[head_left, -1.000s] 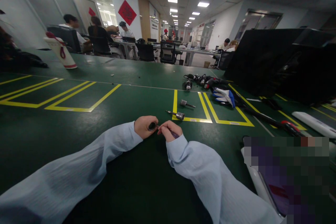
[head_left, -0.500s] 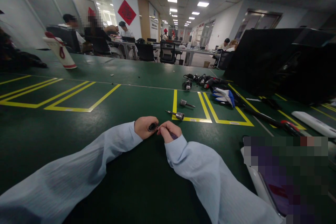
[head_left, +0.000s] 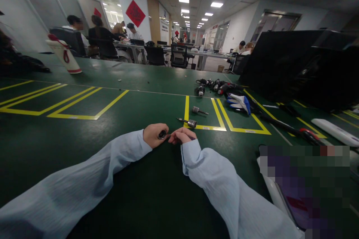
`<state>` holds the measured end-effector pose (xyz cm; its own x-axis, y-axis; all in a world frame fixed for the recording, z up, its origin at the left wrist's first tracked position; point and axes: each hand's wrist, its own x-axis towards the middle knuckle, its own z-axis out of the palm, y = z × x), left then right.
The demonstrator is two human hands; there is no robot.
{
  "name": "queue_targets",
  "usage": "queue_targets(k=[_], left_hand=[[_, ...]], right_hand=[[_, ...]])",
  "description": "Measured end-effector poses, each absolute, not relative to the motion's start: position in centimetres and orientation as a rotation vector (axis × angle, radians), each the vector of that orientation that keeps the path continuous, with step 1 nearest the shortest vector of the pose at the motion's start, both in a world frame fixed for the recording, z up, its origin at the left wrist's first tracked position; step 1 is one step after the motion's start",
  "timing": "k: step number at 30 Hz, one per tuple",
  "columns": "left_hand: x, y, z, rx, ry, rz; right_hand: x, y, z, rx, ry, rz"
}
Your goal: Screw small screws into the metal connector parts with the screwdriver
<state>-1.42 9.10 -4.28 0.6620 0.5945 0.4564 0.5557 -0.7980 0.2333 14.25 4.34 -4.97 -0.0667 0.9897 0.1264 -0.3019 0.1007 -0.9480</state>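
My left hand [head_left: 155, 135] is wrapped round a metal hole saw [head_left: 162, 134], its round open end facing me. My right hand [head_left: 182, 135] is closed beside it, fingertips pinching a thin dark tool [head_left: 168, 136] that reaches toward the hole saw. Most of that tool is hidden in the fingers, so its kind is unclear. Just beyond my hands lies a second hole saw [head_left: 192, 123] with its shank pointing left. Farther back, another hole saw [head_left: 196, 109] lies with its shank pointing right.
Yellow tape rectangles [head_left: 243, 131] mark the green table [head_left: 126, 186]. A blue and white glove [head_left: 238, 103] and power tools [head_left: 217, 86] lie to the right. A phone [head_left: 294, 203] is near right, a paper cup [head_left: 65, 55] back left, a black monitor [head_left: 283, 56] at right. People sit behind.
My right hand has turned over at the wrist, its back now more upward, and the sleeve has shifted slightly right. My left hand has barely moved and keeps the hole saw.
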Motion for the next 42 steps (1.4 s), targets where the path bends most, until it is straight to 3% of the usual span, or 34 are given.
queue_targets(k=[6,23,34,42], left_hand=[[-1.3,8.8,-4.2,2.801,0.999,0.806],[-1.5,9.2,-4.0,2.579,1.024,1.002],[-1.5,8.7,-3.8,2.604,1.059,0.954],[-1.5,8.8,-4.0,2.625,1.068,0.965]], right_hand=[[13.5,4.0,-5.4,-0.966,-1.292,0.997],[13.9,4.6,-5.4,-0.682,-1.064,1.35],[13.8,3.8,-4.8,-0.842,-1.231,1.147],[12.9,3.7,-6.0,-0.934,-1.512,0.742]])
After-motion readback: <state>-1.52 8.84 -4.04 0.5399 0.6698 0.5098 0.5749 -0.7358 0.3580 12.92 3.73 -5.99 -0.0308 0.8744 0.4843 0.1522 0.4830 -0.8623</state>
